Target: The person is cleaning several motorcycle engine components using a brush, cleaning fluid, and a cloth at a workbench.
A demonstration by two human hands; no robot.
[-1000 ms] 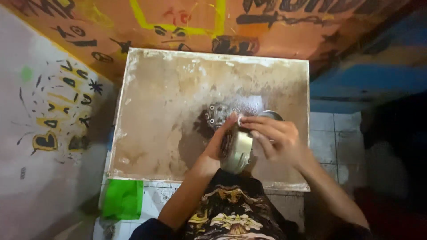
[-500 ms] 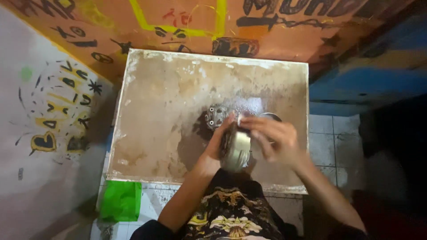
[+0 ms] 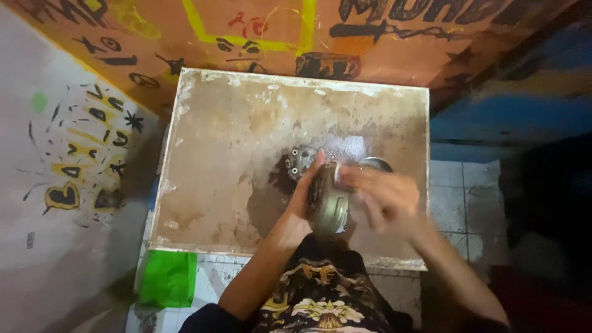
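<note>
Over the wet slab (image 3: 234, 160), my left hand (image 3: 296, 213) grips a round metal part (image 3: 328, 203) on edge; my blurred right hand (image 3: 382, 197) rubs its face. Another part (image 3: 300, 161) waits beyond, apparently untouched.

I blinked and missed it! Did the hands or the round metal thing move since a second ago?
Only a little. The right hand is now blurred, its fingers moving over the face of the round metal part. The left hand holds that part on edge as before. Nothing was picked up or let go. The small dark holed piece and the worn tabletop stayed put.
</note>
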